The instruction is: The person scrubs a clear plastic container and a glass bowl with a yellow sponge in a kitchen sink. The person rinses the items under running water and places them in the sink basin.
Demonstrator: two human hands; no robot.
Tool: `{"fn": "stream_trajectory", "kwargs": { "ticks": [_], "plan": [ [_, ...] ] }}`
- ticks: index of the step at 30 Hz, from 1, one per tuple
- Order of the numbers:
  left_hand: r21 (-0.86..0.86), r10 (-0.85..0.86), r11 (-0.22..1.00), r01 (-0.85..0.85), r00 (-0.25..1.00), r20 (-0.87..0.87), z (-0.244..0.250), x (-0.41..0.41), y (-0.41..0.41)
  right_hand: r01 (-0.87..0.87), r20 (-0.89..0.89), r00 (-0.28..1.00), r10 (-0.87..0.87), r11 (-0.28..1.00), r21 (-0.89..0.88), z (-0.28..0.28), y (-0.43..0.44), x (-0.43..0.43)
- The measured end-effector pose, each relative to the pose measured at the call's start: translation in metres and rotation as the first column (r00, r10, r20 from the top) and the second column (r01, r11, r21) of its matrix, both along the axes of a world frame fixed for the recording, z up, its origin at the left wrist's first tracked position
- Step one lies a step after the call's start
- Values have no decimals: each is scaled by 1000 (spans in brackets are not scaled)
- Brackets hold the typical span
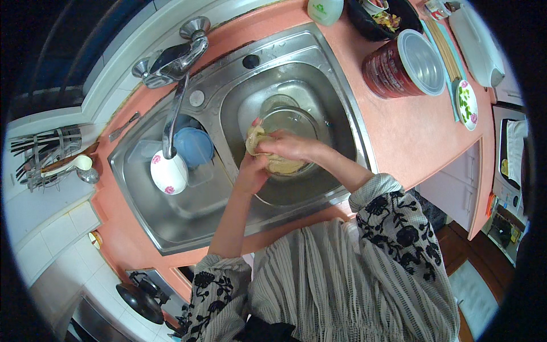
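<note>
Both of my hands are over the right basin of a steel double sink (342, 128). My left hand (253, 173) grips a soft, wrinkled pale-yellow piece (254, 137) from below. From the right, my right hand (290, 146) pinches the same piece, its fingers partly covering it. What the piece is made of I cannot tell. Beneath my hands sits a clear round bowl (314, 121) with liquid in it. More of the pale-yellow material (285, 166) lies at the bowl's near side, partly hidden by my right wrist.
A chrome faucet (173, 113) reaches over the left basin, above a flowered white dish (169, 175) and a blue bowl (194, 147). On the right counter stand a red lidded tub (384, 70), a black bowl (363, 25), chopsticks (444, 49) and a small flowered dish (466, 104).
</note>
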State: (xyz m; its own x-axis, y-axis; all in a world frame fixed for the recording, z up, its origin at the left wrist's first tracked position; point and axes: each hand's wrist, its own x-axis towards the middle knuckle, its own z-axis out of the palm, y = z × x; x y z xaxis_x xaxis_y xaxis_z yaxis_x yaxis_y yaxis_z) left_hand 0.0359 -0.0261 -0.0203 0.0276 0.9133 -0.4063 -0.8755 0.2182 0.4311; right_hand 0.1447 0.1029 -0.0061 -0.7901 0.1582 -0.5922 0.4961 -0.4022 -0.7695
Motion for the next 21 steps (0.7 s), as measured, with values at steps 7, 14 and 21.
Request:
{"fn": "stream_trajectory", "kwargs": {
  "ticks": [7,14,21],
  "plan": [
    [-121,-38,992,-34,836,-547,21,3,24,-344,-18,932,363,896,279,24,10,1],
    [-136,-230,966,220,495,-838,22,-9,31,-797,607,597,524,300,524,25,-4,2],
    [-191,-178,974,119,-114,-977,13,-6,26,-910,856,378,353,-27,413,-37,-20,15]
  ]
}}
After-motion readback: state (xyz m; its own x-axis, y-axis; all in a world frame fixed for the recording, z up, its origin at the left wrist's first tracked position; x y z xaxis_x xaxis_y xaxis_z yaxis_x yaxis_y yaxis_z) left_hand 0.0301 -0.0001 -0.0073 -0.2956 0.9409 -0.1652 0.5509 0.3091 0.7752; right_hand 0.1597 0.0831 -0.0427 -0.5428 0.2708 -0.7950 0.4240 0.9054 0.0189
